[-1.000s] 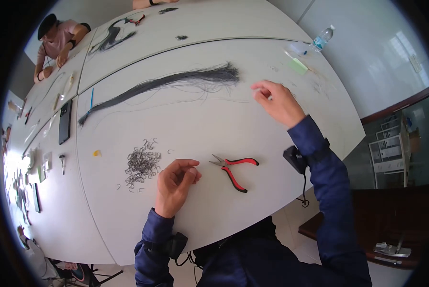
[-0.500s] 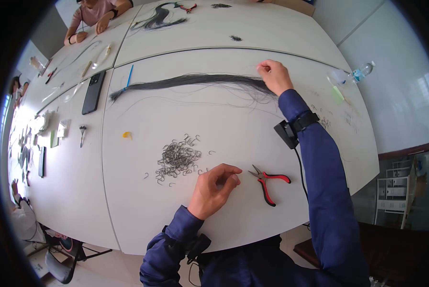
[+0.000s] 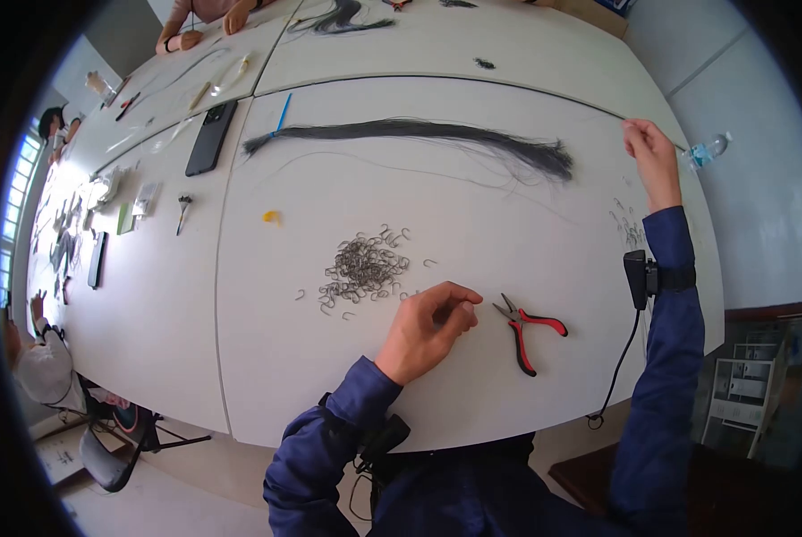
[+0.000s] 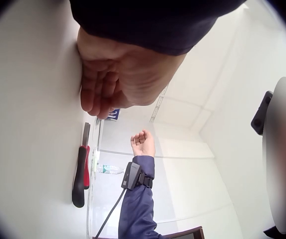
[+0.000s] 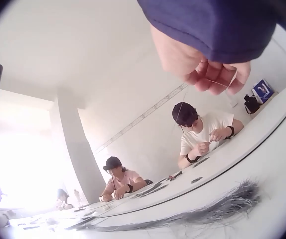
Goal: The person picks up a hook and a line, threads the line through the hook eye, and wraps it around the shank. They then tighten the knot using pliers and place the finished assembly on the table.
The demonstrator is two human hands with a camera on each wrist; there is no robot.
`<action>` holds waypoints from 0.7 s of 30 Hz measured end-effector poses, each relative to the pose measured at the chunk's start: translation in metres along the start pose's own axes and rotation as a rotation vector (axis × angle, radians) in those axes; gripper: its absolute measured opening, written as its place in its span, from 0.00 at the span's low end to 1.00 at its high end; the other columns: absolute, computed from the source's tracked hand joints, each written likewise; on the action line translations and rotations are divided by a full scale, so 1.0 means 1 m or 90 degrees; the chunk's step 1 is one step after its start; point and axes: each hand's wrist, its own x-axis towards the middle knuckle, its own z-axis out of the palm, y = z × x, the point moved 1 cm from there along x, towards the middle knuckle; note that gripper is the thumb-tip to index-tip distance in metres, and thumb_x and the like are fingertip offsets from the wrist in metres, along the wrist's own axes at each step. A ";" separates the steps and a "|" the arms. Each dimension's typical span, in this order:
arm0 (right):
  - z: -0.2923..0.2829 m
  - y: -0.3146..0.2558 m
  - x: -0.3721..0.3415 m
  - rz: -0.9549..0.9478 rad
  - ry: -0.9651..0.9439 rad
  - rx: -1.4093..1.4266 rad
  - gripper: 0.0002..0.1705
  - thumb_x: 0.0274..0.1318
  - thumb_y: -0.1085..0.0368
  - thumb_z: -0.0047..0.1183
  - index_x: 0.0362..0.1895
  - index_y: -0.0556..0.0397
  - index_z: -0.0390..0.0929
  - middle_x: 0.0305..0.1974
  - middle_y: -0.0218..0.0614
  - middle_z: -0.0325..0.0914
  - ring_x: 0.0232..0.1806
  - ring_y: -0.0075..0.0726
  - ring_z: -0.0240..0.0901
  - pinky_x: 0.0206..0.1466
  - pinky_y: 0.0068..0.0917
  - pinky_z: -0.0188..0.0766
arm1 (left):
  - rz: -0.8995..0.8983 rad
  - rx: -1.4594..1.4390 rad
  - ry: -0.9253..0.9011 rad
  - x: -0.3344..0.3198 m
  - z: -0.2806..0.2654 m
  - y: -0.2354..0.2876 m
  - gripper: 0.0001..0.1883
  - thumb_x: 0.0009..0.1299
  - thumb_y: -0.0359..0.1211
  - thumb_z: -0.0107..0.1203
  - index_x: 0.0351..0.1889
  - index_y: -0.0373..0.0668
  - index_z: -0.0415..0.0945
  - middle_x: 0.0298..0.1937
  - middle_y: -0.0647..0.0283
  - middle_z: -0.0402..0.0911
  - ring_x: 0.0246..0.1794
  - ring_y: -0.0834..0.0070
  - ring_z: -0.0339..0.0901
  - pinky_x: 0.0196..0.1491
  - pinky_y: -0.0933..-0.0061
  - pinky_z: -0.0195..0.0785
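My right hand (image 3: 651, 154) is raised over the table's right side, fingers curled. In the right wrist view a thin strand (image 5: 217, 82) runs across its fingers and trails down from them. My left hand (image 3: 426, 329) is held over the near part of the table with bent fingers, thumb close to the index finger; I cannot tell whether something fine is between them. Left of it lies a pile of small fish hooks (image 3: 365, 268). Pliers with red and black handles (image 3: 521, 336) lie spread just to its right. A long bundle of dark strands (image 3: 401, 132) stretches across the table behind.
A blue tie (image 3: 283, 114) binds the bundle's left end. Further left lie a black phone (image 3: 211, 139) and a small brush-like item (image 3: 183, 213). A yellow bit (image 3: 272, 217) lies near the hooks. At the right edge stands a plastic bottle (image 3: 709, 150). Other people sit around the tables.
My right hand has moved away to the right, past the bundle's loose end. The left hand keeps its bent-finger pose near the pliers. The head view has shifted.
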 end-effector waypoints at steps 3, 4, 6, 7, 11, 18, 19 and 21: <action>0.012 0.034 -0.009 -0.155 -0.008 -0.302 0.15 0.60 0.61 0.59 0.46 0.57 0.82 0.36 0.36 0.84 0.38 0.34 0.80 0.48 0.26 0.74 | -0.014 -0.023 0.004 0.001 0.001 -0.002 0.11 0.78 0.29 0.50 0.49 0.32 0.78 0.33 0.62 0.84 0.36 0.80 0.79 0.43 0.76 0.75; 0.019 0.036 -0.018 -0.236 0.057 -0.498 0.15 0.57 0.61 0.59 0.44 0.58 0.82 0.36 0.40 0.84 0.38 0.39 0.81 0.47 0.29 0.75 | -0.014 -0.019 0.006 0.001 0.000 -0.002 0.11 0.78 0.29 0.50 0.49 0.32 0.78 0.33 0.62 0.84 0.36 0.80 0.79 0.43 0.76 0.75; 0.033 0.014 -0.041 -0.129 -0.151 -0.320 0.16 0.55 0.60 0.59 0.43 0.58 0.82 0.37 0.46 0.85 0.39 0.47 0.82 0.47 0.36 0.77 | -0.014 -0.018 0.009 0.001 0.000 -0.003 0.11 0.78 0.29 0.50 0.49 0.31 0.78 0.33 0.62 0.84 0.35 0.80 0.79 0.43 0.76 0.75; 0.040 0.002 -0.055 -0.050 -0.249 -0.282 0.16 0.55 0.60 0.59 0.43 0.58 0.81 0.37 0.46 0.85 0.40 0.49 0.82 0.48 0.37 0.77 | -0.013 -0.014 0.007 0.001 0.000 -0.001 0.11 0.78 0.29 0.50 0.49 0.31 0.78 0.33 0.62 0.84 0.35 0.80 0.79 0.42 0.76 0.74; 0.057 0.000 -0.089 -0.064 -0.346 -0.393 0.15 0.56 0.62 0.59 0.46 0.55 0.80 0.36 0.45 0.84 0.41 0.48 0.81 0.47 0.39 0.77 | -0.019 -0.016 0.009 0.001 0.001 0.000 0.11 0.78 0.29 0.50 0.49 0.31 0.78 0.33 0.62 0.84 0.34 0.80 0.79 0.42 0.77 0.74; 0.097 -0.024 -0.060 -0.139 -0.203 -0.265 0.14 0.61 0.64 0.58 0.50 0.51 0.79 0.37 0.44 0.81 0.45 0.50 0.78 0.53 0.42 0.75 | -0.027 0.008 0.006 0.001 0.002 0.004 0.10 0.77 0.29 0.50 0.48 0.31 0.78 0.32 0.64 0.83 0.33 0.82 0.77 0.41 0.79 0.72; 0.107 -0.023 -0.054 -0.158 -0.203 -0.277 0.14 0.61 0.64 0.58 0.51 0.51 0.79 0.38 0.43 0.81 0.45 0.51 0.77 0.54 0.42 0.74 | -0.031 0.013 0.008 0.000 0.001 0.006 0.10 0.77 0.29 0.50 0.48 0.31 0.78 0.32 0.64 0.83 0.33 0.83 0.77 0.41 0.79 0.72; 0.125 -0.024 -0.043 -0.156 -0.219 -0.293 0.14 0.61 0.64 0.57 0.52 0.49 0.79 0.39 0.43 0.81 0.49 0.52 0.76 0.56 0.43 0.73 | -0.025 -0.003 0.007 0.000 0.001 0.003 0.10 0.77 0.29 0.50 0.48 0.31 0.78 0.32 0.64 0.83 0.33 0.83 0.77 0.41 0.79 0.72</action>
